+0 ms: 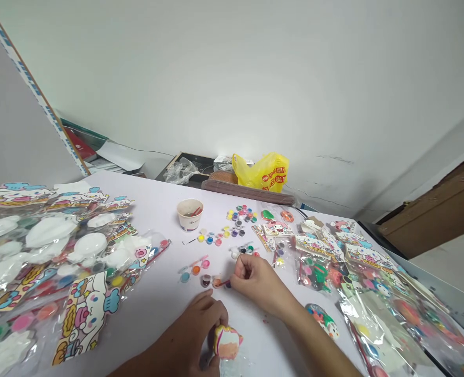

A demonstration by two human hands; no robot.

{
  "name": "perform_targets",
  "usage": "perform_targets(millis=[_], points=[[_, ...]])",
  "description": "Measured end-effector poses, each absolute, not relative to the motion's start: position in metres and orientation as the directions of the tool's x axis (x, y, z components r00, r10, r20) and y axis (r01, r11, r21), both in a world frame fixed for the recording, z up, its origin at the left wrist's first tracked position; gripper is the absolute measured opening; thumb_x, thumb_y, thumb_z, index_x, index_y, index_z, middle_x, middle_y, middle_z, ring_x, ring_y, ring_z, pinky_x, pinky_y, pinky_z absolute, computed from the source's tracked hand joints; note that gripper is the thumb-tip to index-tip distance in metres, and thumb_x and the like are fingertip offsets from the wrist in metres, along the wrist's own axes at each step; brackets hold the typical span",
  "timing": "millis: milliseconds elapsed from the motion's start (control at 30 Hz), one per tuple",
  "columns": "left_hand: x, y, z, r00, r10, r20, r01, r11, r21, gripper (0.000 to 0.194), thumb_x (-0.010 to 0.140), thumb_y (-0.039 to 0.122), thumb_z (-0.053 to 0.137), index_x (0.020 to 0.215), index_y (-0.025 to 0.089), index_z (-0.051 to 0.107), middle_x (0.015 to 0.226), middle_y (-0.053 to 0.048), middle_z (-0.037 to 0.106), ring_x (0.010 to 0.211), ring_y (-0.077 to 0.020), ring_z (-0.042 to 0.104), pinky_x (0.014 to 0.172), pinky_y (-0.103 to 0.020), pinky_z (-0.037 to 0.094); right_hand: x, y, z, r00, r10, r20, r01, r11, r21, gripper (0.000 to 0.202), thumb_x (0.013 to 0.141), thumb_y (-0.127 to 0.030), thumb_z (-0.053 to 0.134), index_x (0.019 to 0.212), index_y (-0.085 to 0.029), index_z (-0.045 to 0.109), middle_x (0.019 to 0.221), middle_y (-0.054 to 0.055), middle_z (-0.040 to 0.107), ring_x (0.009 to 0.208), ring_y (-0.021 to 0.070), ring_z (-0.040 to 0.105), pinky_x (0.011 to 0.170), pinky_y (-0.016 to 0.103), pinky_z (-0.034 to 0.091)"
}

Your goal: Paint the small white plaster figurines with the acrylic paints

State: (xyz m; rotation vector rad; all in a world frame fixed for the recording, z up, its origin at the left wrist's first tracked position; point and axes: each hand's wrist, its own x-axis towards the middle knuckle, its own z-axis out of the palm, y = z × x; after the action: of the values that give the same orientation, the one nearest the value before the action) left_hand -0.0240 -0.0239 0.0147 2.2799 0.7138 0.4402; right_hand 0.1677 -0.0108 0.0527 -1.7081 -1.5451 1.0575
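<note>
My left hand [195, 330] is closed around the edge of a small plaster figurine [228, 343], painted yellow, pink and pale orange with white left on it. My right hand [253, 280] pinches a thin red paintbrush [224, 284]. The brush's tip reaches into or over an orange paint pot [217, 282]; which of the two I cannot tell. Just left of that pot sits a dark brown paint pot [206, 280]. Beyond it lies a strip of blue, orange and pink pots [195, 269]. My right fingers partly cover a dark pot.
A paper cup [189, 214] holding brushes stands further back, near more paint pots [209, 239]. Bagged white plaster figures [90, 246] crowd the left side. Packaged kits [322, 246] and a painted figure [322, 320] lie at right. Behind the table is a yellow plastic bag [261, 173].
</note>
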Motion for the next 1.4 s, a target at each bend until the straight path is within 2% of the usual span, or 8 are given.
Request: perform_targets(millis=[100,333,500,700,900,1200,1333,1400], points=[[-0.024,-0.025,0.015,0.785,0.613,0.086,0.375,-0.581,0.722,0.045,0.054,-0.005,0.049,0.089,0.023,0.041,0.09,0.002,0.051,0.088,-0.0168,0.05,0.088,-0.03,0.044,0.17,-0.008,0.049,-0.009,0.983,-0.181,0.5,-0.153,-0.852,0.015,0.071,-0.013,0.055,0.062,-0.019,0.044,0.056,-0.006,0.042,0.052,0.0079,0.034,0.046,0.02,0.025],[-0.023,-0.023,0.015,0.778,0.621,0.099,0.363,-0.571,0.736,0.044,0.055,-0.006,0.048,0.088,0.023,0.041,0.089,0.002,0.05,0.088,-0.0171,0.048,0.086,-0.029,0.043,0.171,-0.007,0.043,-0.02,0.981,-0.191,0.512,-0.154,-0.845,0.015,0.073,-0.015,0.056,0.063,-0.019,0.045,0.056,-0.007,0.042,0.052,0.0081,0.035,0.046,0.02,0.024],[-0.024,-0.023,0.012,0.775,0.625,0.095,0.375,-0.575,0.727,0.045,0.055,-0.006,0.048,0.089,0.022,0.041,0.091,0.001,0.05,0.091,-0.018,0.048,0.089,-0.031,0.043,0.168,-0.009,0.047,-0.002,0.986,-0.168,0.541,-0.14,-0.829,0.013,0.073,-0.013,0.056,0.065,-0.018,0.047,0.058,-0.006,0.046,0.054,0.0088,0.039,0.048,0.02,0.027],[-0.024,-0.023,0.014,0.789,0.607,0.097,0.377,-0.603,0.703,0.045,0.054,-0.004,0.049,0.089,0.023,0.04,0.091,0.002,0.052,0.088,-0.0171,0.049,0.102,-0.036,0.037,0.166,-0.011,0.053,0.005,0.987,-0.162,0.566,-0.137,-0.813,0.013,0.075,-0.012,0.056,0.066,-0.018,0.049,0.059,-0.005,0.049,0.056,0.0097,0.042,0.051,0.02,0.03],[-0.024,-0.025,0.018,0.773,0.626,0.103,0.39,-0.597,0.701,0.042,0.057,-0.003,0.049,0.09,0.023,0.042,0.094,0.001,0.053,0.092,-0.018,0.05,0.1,-0.035,0.039,0.169,-0.011,0.053,-0.021,0.989,-0.148,0.611,-0.104,-0.785,0.014,0.08,-0.016,0.056,0.067,-0.018,0.05,0.063,-0.004,0.052,0.059,0.0105,0.043,0.054,0.02,0.032],[-0.023,-0.028,0.009,0.741,0.644,0.19,0.371,-0.628,0.684,0.046,0.054,-0.002,0.049,0.091,0.023,0.042,0.093,0.0,0.054,0.093,-0.0195,0.05,0.108,-0.039,0.032,0.172,-0.013,0.056,-0.028,0.991,-0.133,0.678,-0.079,-0.731,0.013,0.079,-0.017,0.058,0.067,-0.017,0.053,0.061,-0.003,0.054,0.057,0.0106,0.046,0.051,0.021,0.032],[-0.023,-0.024,0.006,0.778,0.606,0.166,0.353,-0.64,0.683,0.044,0.054,0.003,0.052,0.091,0.024,0.043,0.09,0.001,0.056,0.089,-0.0195,0.052,0.115,-0.045,0.025,0.172,-0.015,0.056,-0.033,0.988,-0.151,0.693,-0.086,-0.715,0.012,0.078,-0.017,0.058,0.066,-0.017,0.056,0.061,-0.003,0.057,0.055,0.0107,0.047,0.05,0.02,0.032],[-0.023,-0.021,0.005,0.789,0.595,0.149,0.354,-0.64,0.682,0.043,0.054,0.005,0.052,0.091,0.024,0.044,0.089,0.001,0.057,0.088,-0.02,0.053,0.115,-0.047,0.025,0.17,-0.015,0.055,-0.031,0.988,-0.154,0.692,-0.09,-0.716,0.012,0.078,-0.017,0.058,0.066,-0.018,0.056,0.06,-0.003,0.057,0.054,0.0108,0.047,0.049,0.02,0.031]])
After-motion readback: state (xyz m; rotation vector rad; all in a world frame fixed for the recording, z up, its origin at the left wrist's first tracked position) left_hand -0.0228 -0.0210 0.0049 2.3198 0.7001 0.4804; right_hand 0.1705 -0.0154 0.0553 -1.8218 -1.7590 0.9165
